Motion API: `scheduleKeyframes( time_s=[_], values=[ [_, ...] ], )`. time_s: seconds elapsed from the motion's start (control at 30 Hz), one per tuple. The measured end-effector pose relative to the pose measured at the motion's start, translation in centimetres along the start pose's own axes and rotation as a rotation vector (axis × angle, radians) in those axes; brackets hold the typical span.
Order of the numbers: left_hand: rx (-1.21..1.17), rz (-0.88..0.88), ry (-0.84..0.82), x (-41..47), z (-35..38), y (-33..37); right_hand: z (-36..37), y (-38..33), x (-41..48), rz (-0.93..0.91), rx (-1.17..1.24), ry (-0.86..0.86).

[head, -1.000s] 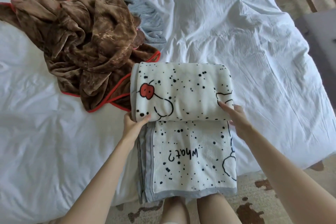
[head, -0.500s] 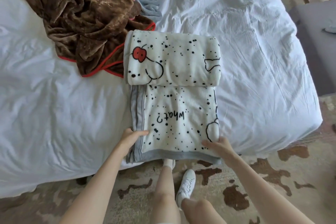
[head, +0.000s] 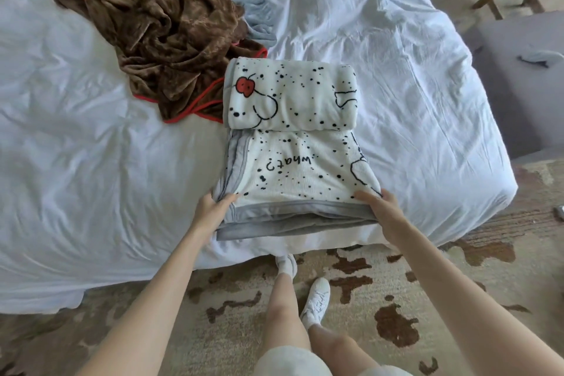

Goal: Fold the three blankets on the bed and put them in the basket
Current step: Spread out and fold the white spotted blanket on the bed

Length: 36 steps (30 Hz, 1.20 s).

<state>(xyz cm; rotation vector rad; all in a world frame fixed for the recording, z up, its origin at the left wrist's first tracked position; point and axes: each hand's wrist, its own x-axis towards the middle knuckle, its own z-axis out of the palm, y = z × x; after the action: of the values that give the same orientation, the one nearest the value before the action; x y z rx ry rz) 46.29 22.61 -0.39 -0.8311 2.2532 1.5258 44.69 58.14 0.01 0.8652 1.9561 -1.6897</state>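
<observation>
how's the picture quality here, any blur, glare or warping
Head view: soft, even daylight, no hard glare; the white bed sheet looks bright but keeps its wrinkles. The spotted blanket and both hands, left and right, are sharp. Wide-angle lens bends the bed edge and stretches the arms toward the corners.

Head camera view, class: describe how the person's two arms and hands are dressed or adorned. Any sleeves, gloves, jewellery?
Both forearms are bare: no sleeves reach into view. The left hand and right hand wear no gloves, and no rings, watch or bracelets show. Lower down, light shorts and white sneakers are worn.
</observation>
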Motion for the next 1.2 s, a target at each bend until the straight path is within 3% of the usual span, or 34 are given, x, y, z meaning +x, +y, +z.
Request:
scheduleKeyframes(
  time_s=[0.23,0.6,0.87,0.97,1.07,1.2],
  values=[
    [0.014,0.086,0.049,2.6,-2.8,8.3,-0.2,-8.8,0.9,-0.113,0.032,0.038],
    [-0.154,-0.019,0.06,15.0,-3.2,19.9,2.0,-20.4,10.0,-0.074,0.24,0.151],
    [-0.253,-0.197,0.002,25.0,-1.6,22.6,4.6,-24.5,18.7,0.052,0.346,0.17],
    [-0.378,-0.263,-0.037,27.2,-0.6,22.2,5.1,-24.4,20.9,0.138,0.428,0.06],
    [-0.546,-0.275,-0.129,28.5,-0.3,21.8,5.2,-23.8,22.2,0.076,0.518,-0.11],
    [-0.538,-0.205,-0.132,30.1,0.3,22.4,5.9,-24.0,23.5,-0.02,0.387,-0.081]
  ],
)
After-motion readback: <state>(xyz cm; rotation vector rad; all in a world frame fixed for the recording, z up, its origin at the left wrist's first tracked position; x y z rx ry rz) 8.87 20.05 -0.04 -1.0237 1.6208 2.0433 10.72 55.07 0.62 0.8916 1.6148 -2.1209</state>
